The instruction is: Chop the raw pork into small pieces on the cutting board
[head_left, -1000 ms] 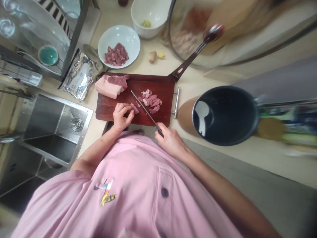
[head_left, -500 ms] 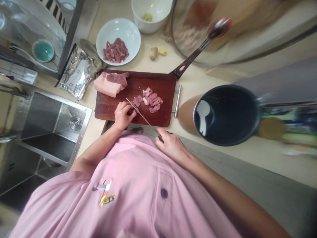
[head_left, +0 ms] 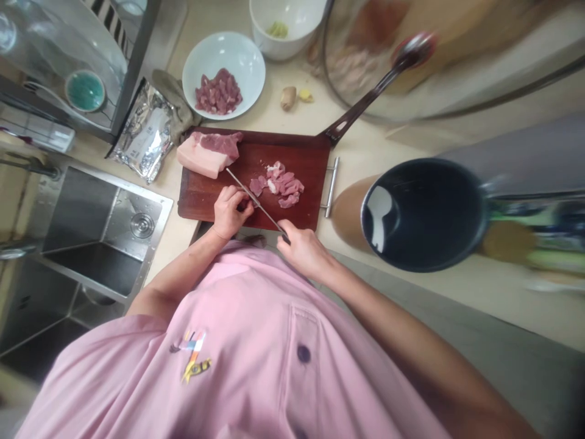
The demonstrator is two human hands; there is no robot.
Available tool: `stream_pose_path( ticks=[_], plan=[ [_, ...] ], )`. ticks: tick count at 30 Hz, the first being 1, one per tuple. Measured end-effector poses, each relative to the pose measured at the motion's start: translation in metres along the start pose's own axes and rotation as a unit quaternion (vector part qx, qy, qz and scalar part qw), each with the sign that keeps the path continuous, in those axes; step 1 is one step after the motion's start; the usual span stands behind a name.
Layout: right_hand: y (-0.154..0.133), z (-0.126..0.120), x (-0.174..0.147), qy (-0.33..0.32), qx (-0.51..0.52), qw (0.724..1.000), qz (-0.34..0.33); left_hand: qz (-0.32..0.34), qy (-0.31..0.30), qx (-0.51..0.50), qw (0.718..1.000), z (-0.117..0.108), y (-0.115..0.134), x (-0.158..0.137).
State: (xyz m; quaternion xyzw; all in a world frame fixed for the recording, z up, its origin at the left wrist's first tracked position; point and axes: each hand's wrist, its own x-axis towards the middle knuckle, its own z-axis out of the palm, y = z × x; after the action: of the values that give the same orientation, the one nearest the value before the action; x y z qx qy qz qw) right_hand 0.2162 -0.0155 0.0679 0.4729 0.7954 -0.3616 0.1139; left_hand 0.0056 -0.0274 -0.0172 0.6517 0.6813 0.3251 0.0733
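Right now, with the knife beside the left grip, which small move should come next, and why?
Perhaps ease the left grip slightly back before cutting: the knife, held by the right grip, slants over the board close beside the left one. Cut meat lies on the knife's other side.

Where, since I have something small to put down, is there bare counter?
Bare counter lies between the spoon, cutting board and pot, and along the pot's near side. It is crowded around the knife and beside the foil packet, left of the plate.
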Motion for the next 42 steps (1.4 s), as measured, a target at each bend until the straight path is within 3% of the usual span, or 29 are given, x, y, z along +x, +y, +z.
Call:
stream_pose_path(
  ticks=[22, 28, 34, 42],
  plan=[
    [-0.003, 0.005, 0.017, 0.012, -0.024, 1.000, -0.009, 0.007, 0.005, 0.025, 1.000, 0.002, -0.002, 0.000],
    [0.011, 0.009, -0.002, 0.003, -0.022, 1.000, 0.009, -0.007, 0.025, 0.022, 0.999, 0.003, -0.003, 0.000],
    [0.007, -0.006, 0.003, 0.012, 0.061, 0.998, -0.005, -0.013, 0.028, -0.035, 0.999, -0.002, -0.002, -0.001],
    [0.009, -0.003, -0.024, 0.034, 0.018, 0.999, -0.014, -0.007, 0.041, -0.038, 0.998, -0.002, -0.003, -0.005]
  ],
)
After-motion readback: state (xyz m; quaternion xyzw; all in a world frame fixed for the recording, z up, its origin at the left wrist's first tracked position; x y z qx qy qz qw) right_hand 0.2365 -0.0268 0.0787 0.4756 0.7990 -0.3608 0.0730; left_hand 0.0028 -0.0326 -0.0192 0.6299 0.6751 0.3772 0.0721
